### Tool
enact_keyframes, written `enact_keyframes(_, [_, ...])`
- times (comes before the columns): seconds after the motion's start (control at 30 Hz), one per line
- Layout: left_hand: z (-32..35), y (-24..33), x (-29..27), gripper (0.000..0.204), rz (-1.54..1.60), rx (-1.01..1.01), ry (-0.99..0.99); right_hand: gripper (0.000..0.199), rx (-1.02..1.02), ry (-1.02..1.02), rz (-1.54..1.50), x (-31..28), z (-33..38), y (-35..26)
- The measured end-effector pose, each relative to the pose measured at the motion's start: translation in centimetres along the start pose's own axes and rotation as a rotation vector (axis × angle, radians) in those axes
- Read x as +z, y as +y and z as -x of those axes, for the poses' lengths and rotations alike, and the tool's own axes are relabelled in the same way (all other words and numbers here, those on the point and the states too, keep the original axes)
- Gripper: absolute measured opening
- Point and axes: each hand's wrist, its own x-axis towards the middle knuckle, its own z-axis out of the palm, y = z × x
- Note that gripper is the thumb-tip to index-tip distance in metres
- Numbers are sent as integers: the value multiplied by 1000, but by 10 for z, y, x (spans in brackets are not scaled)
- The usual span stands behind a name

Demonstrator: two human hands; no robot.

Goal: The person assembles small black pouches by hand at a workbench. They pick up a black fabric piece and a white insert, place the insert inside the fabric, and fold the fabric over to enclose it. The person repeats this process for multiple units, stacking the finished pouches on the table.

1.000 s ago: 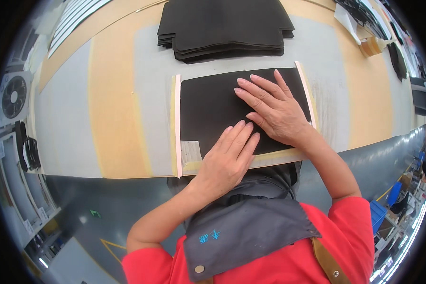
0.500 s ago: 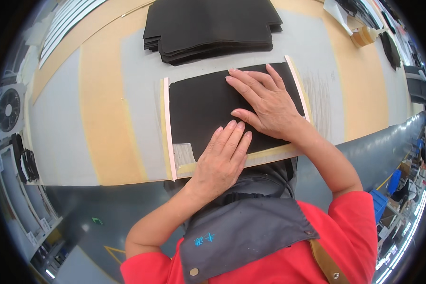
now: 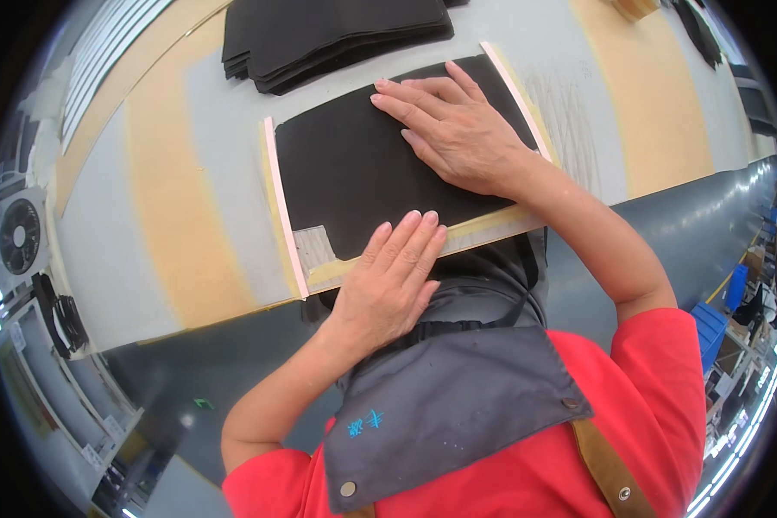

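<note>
A black flat panel with a notched near left corner lies on the table between two pale pink strips, the left one and the right one. My right hand rests on the panel's far right part, fingers stretched out and a little spread, thumb apart. At the near edge, the fingertips of my left hand touch the panel, its fingers straight and side by side. Neither hand grips anything. The panel's right part is partly hidden under my right hand and forearm.
Beyond the panel sits a stack of similar black pieces. The worktable has tan and grey bands, its near edge against my apron. A fan stands at the far left, and a blue bin at the right.
The view has shifted, so the table appears higher and tilted. My left hand has slid back toward the panel's near edge. My right hand stays spread on the panel, now farther from the left.
</note>
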Motion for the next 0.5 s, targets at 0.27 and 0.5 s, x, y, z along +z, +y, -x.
enact_keyframes(0.27, [-9,9,-10,61,47,-77,97,44,-109,35,-141,-9,2,6])
enact_keyframes(0.5, [-10,6,3,59,13,-68,154,45,-424,-118,-65,-34,37,-2])
